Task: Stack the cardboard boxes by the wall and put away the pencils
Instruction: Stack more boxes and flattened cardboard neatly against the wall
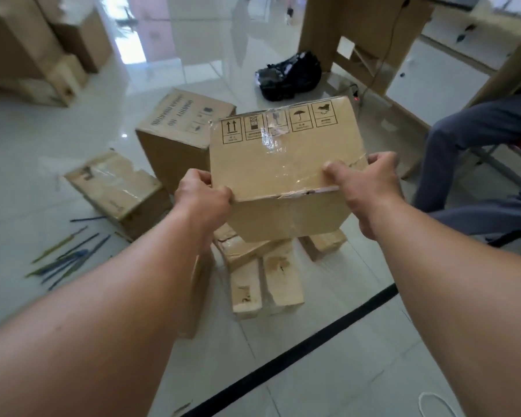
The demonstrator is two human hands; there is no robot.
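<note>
Far left, the pencils [69, 257] lie scattered on the floor [27, 176], near a torn box [118, 188]. None are put away yet. Behind it stands a big box [181, 124]; the print on top is too blurred for me to read.

Now my left hand [203, 195]: fingers [199, 176] curled round the near left corner of the box [283, 164], gripping it. The box is up in the air between both hands, over a huddle of small boxes [271, 272] on the floor. My right hand [366, 188] grips the near right corner, thumb on top.

Trouble I see: I'm holding only the near edge, and glossy tape [298, 173] runs across the top there, so the far end could dip and the box slide out onto the small ones. A step left could land on a pencil and roll. On the right, a seated person's legs [478, 136] are near, and a wide swing would clip them.

Writing: a row of handling symbols runs along the far edge. I can see two up-arrows, an umbrella and a glass under tape, but the captions are too small to read.
</note>
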